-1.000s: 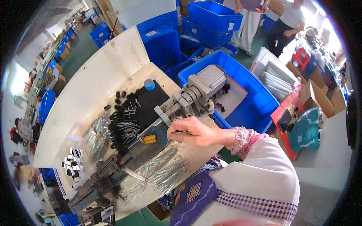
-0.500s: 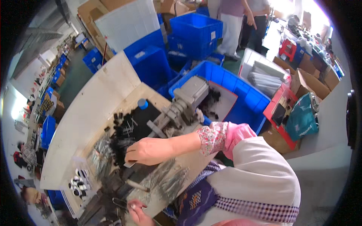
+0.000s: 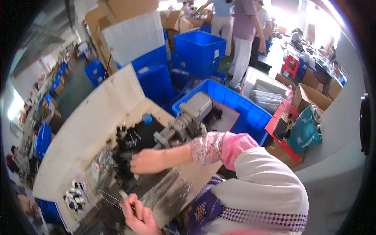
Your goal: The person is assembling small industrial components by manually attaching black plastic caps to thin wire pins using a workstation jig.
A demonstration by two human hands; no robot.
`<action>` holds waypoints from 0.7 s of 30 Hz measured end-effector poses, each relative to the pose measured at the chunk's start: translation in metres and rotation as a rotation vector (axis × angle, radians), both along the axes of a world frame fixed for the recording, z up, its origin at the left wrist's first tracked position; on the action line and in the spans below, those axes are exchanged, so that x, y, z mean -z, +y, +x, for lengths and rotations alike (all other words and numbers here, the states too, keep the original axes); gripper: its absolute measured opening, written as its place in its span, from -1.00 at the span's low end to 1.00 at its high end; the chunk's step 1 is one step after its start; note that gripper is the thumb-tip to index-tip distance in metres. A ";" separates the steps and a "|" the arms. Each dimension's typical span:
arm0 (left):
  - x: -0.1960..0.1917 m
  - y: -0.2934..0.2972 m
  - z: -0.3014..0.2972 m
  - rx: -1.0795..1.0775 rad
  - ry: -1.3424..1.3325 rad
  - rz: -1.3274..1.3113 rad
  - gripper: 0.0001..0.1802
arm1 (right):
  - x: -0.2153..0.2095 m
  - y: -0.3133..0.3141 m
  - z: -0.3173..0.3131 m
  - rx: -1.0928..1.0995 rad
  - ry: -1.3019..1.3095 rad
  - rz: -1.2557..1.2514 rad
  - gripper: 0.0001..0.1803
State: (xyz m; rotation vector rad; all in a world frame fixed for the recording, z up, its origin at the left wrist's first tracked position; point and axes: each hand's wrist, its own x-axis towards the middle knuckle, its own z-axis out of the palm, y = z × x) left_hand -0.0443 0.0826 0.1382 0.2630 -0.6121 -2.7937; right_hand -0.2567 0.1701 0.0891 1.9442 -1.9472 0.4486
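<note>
My left hand is at the near edge of the bench, its fingers pinched on a thin bent metal wire whose looped end points away to the left. My right hand reaches across beside a heap of small black parts, fingers curled downward. Something small and pale shows under its fingertips, too blurred to name. Between the hands lies dark, blurred metalwork. Bundles of thin silvery pieces lie right of my left hand.
A grey metal machine stands beyond my right forearm, with a blue bin behind it. A blue round cap sits by the black parts. White-and-black pieces lie at left. A curved pale board borders the bench.
My left hand has risen and moved slightly left, bringing the wire loop up into clearer sight. The right hand stays over nearly the same spot. The whole view has shifted a little.
</note>
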 end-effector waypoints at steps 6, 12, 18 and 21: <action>0.028 -0.056 0.048 -0.218 0.254 0.339 -0.68 | -0.019 0.028 0.014 -0.140 -0.047 0.027 -0.79; 0.059 -0.018 0.046 -0.192 -0.477 -0.932 -0.73 | -0.024 -0.013 -0.049 0.155 -0.096 -0.056 -0.72; 0.050 -0.022 -0.077 0.076 -0.328 -1.581 -0.68 | -0.042 -0.009 -0.056 -0.189 -0.162 0.042 -0.75; 0.058 -0.030 -0.101 0.135 -0.401 -1.662 -0.62 | -0.034 0.020 -0.023 -0.121 -0.267 0.194 -0.78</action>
